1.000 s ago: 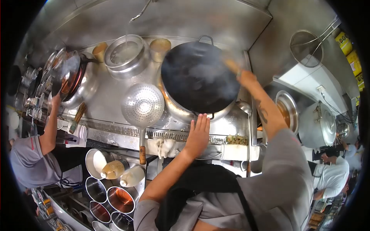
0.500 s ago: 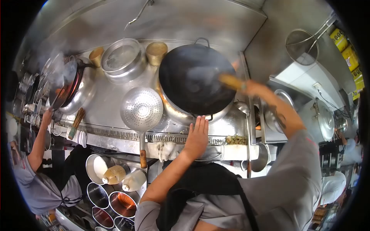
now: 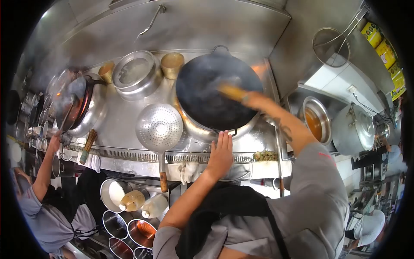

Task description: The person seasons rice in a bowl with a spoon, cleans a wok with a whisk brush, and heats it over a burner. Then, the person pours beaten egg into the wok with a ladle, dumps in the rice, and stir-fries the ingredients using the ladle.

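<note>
A large black wok (image 3: 202,101) sits on the burner in front of me, with steam rising inside. My right hand (image 3: 254,100) is closed around a bamboo wok brush (image 3: 233,92), blurred by motion, and reaches over the wok's interior. At the near edge of the wok, my left hand (image 3: 221,157) rests its outstretched fingertips by the small loop handle. A perforated strainer ladle (image 3: 159,127) with a wooden grip lies to the left of the wok. To the right, a long-handled ladle (image 3: 279,151) leans across the stove edge, its bowl mostly hidden behind my right arm.
A lidded-looking round metal pot (image 3: 129,71) and a tan basket (image 3: 172,64) stand behind the strainer. Sauce pots (image 3: 142,232) and two bottles (image 3: 132,200) are at lower left. On the right sits a pot of orange liquid (image 3: 314,123). A co-worker's hand (image 3: 54,142) works at another wok.
My right hand has swept the brush leftward across the wok, and my right arm has moved left with it. My left hand stays at the wok's near edge. The view shifts slightly.
</note>
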A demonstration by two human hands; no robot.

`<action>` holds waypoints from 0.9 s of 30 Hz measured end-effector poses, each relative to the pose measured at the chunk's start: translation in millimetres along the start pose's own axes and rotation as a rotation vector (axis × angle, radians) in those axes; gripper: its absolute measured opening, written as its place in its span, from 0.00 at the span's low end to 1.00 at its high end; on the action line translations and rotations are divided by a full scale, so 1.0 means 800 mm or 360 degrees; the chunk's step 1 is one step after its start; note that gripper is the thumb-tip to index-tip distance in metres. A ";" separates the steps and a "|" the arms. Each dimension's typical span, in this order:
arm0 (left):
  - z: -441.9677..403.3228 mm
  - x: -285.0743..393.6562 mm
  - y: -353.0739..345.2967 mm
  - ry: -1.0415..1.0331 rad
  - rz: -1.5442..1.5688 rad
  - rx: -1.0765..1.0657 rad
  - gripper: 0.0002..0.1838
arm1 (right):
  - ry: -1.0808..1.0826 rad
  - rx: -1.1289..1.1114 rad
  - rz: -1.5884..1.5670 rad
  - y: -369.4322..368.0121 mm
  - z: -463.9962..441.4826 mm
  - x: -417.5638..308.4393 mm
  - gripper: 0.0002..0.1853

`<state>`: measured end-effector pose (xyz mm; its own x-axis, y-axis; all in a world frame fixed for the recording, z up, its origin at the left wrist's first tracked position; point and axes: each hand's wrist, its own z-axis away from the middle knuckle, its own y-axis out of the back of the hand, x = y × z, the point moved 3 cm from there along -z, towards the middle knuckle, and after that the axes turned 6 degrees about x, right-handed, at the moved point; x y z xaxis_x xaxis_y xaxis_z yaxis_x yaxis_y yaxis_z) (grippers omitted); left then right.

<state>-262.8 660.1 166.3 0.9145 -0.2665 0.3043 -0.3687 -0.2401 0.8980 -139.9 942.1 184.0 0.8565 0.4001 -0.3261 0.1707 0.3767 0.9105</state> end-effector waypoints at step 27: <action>-0.005 0.026 -0.002 0.0263 0.0167 0.0006 0.39 | -0.0103 0.1107 -0.0690 0.072 0.203 0.207 0.34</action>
<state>-242.2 658.8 172.7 0.8859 -0.1335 0.4443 -0.4637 -0.2223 0.8576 90.9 894.0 223.6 0.6679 0.2813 -0.6890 0.7374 -0.1254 0.6637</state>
